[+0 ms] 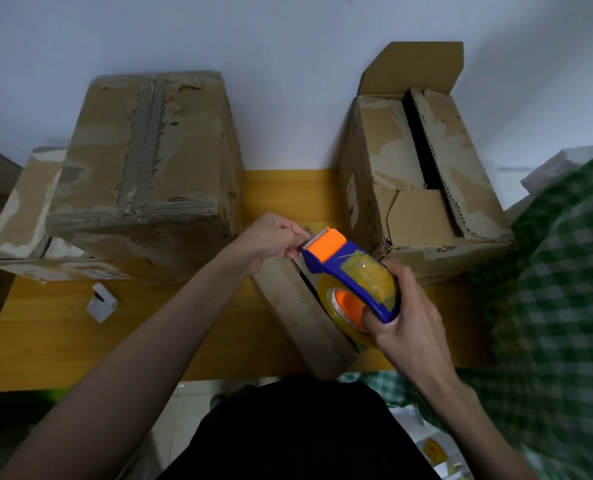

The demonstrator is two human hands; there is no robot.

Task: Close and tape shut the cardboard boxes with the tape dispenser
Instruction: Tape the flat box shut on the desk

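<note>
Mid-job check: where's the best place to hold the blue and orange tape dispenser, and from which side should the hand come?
Probably as the right hand grips the blue and orange tape dispenser now: around the rounded roll end, coming from the near right. That bulge fills a palm, and it keeps fingers away from the serrated orange cutter end, where the left hand pinches at the tape.

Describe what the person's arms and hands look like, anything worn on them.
Both forearms are bare all the way into the frame: no sleeves show, and no gloves. The left hand and right hand carry no visible rings, and neither wrist shows a watch or band. Fingernails look short and plain, though the picture is too soft to be sure. Dark clothing shows below, at the lap.
</note>
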